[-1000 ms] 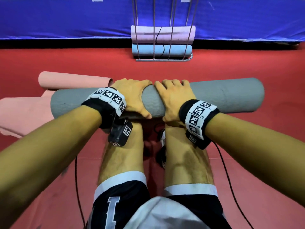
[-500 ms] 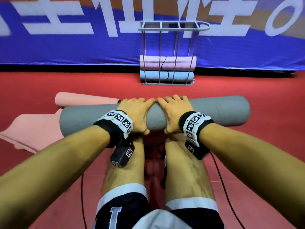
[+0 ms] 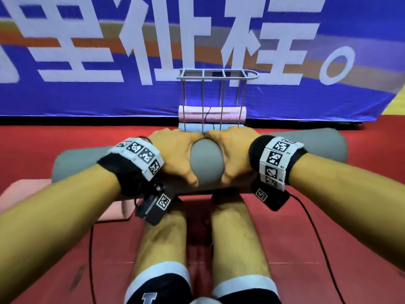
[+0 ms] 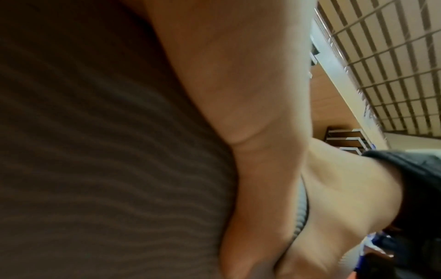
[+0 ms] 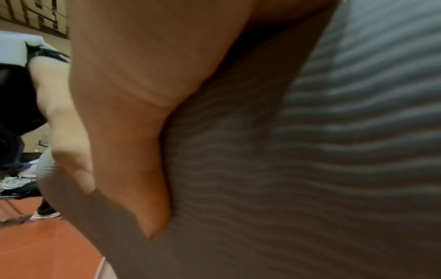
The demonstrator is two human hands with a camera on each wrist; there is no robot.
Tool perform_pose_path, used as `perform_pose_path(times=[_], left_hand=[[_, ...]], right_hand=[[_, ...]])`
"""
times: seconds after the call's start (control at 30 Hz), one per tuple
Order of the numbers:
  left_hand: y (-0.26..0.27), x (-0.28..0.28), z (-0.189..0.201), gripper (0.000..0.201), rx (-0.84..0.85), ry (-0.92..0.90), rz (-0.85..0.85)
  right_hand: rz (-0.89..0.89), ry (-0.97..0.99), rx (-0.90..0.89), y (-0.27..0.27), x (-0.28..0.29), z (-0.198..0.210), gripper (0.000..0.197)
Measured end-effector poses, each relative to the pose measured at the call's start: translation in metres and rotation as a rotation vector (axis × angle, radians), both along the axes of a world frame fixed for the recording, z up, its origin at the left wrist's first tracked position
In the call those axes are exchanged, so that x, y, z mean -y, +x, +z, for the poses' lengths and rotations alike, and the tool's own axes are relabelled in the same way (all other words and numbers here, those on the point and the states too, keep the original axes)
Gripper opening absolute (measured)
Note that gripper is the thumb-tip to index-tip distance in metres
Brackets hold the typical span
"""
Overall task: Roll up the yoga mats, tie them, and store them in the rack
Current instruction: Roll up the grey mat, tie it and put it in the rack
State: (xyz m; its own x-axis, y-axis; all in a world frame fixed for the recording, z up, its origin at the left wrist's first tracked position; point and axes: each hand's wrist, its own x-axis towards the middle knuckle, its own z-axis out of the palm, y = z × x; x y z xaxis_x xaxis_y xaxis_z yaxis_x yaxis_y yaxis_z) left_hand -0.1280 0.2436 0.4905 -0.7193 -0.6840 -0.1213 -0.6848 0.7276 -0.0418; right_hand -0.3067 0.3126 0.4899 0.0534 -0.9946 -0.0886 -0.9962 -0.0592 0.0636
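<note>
Lifted off floor: grey mat [image 3: 207,164]; left hand [image 3: 177,157], right hand [image 3: 235,156] fingers curled around middle.

rolled mats in rack [image 3: 215,78]: 2 are seen | gray rolled mat [image 3: 207,163]: 1 | pink mat [image 3: 114,210] on floor: 1 | hands: 2

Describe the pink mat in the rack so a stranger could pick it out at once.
Find the blue banner with white characters along the back wall; a wire rack stands against it on the red floor. Two rolled mats lie stacked in its bottom. The pink rolled mat is the upper one, with a dark cord round its middle, resting on the light blue mat.
</note>
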Motion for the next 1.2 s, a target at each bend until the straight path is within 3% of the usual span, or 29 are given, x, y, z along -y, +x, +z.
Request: perform_pose_path(times=[0.13, 0.27, 0.37, 0.53, 0.67, 0.8, 0.9, 1.03, 1.1, 1.2], left_hand=[[0.009, -0.009, -0.067, 0.102, 0.083, 0.326, -0.037], [0.009, -0.008, -0.104, 0.097, 0.079, 0.451, -0.018], [0.008, -0.005, -0.107, 0.106, 0.06, 0.452, -0.005], [0.011, -0.016, -0.118, 0.116, 0.111, 0.2, -0.015], [0.003, -0.011, -0.118, 0.105, 0.092, 0.196, -0.003], [-0.003, 0.007, -0.112, 0.108, 0.096, 0.292, 0.024], [-0.003, 0.023, -0.112, 0.102, 0.036, 0.436, 0.074], [-0.011, 0.036, -0.112, 0.091, 0.006, 0.587, 0.083], [-0.01, 0.038, -0.112, 0.092, -0.012, 0.593, 0.085], [-0.008, 0.032, -0.113, 0.115, 0.015, 0.431, 0.064]], right_hand=[[-0.002, 0.276, 0.099, 0.012, -0.015, -0.059, 0.101], [-0.024, 0.374, 0.162, 0.014, -0.012, -0.101, 0.103], [-0.039, 0.368, 0.188, 0.008, -0.004, -0.106, 0.103], [-0.101, 0.436, 0.296, -0.003, 0.009, -0.108, 0.091], [-0.118, 0.49, 0.355, -0.008, 0.017, -0.109, 0.085], [-0.102, 0.437, 0.437, -0.01, 0.02, -0.104, 0.099], [-0.043, 0.268, 0.368, -0.01, 0.009, -0.099, 0.114], [-0.009, 0.223, 0.088, 0.001, -0.011, -0.115, 0.131], [-0.043, 0.236, 0.103, 0.001, -0.004, -0.114, 0.128], [-0.074, 0.298, 0.145, -0.003, 0.011, -0.105, 0.118]])
